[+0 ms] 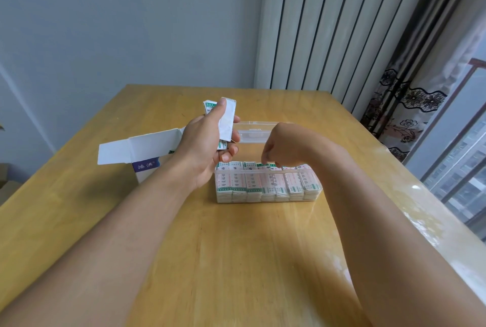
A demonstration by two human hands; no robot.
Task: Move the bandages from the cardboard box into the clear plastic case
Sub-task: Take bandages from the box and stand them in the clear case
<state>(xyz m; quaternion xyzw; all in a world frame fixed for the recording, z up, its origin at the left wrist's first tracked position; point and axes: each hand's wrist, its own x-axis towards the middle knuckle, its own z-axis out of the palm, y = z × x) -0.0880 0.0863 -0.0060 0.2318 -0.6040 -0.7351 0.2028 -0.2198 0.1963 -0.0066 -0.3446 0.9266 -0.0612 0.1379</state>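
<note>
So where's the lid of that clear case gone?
The clear lid lies flat on the wooden table, just behind the clear plastic case full of bandages, between the left hand and the right hand.

Case and box on the worktop (184, 247)

The plastic case (268, 196), with bandages (252, 179) in it, lies under the right hand (278, 147); the cardboard box (142, 153) lies behind the left hand (207, 142), left of the case.

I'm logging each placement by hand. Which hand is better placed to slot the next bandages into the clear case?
The right hand: its curled fingertips are already at the bandage rows in the clear plastic case. The left hand is raised beside the cardboard box, gripping a stack of bandages.
</note>
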